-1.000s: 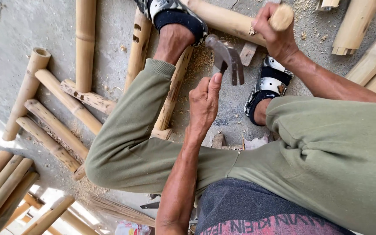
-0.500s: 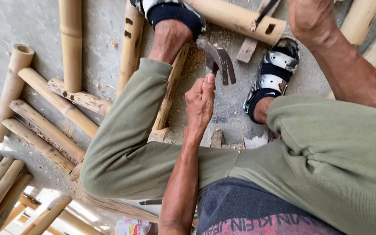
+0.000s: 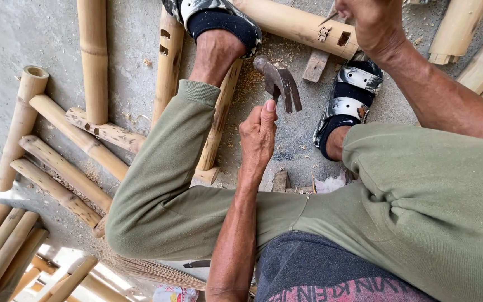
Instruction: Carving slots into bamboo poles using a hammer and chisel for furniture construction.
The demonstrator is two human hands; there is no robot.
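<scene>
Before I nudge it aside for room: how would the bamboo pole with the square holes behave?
The bamboo pole looks round and smooth, so it would probably roll. It seems stiff, and likely light if hollow like the open-ended pole.

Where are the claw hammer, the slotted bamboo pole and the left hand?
claw hammer [image 3: 279, 83], head view, on its metal head.
slotted bamboo pole [image 3: 292, 23], head view, on its bare shaft.
left hand [image 3: 258, 137], head view, on its back.

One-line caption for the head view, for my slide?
Left hand grips a claw hammer; right hand steadies a slotted bamboo pole.
</scene>
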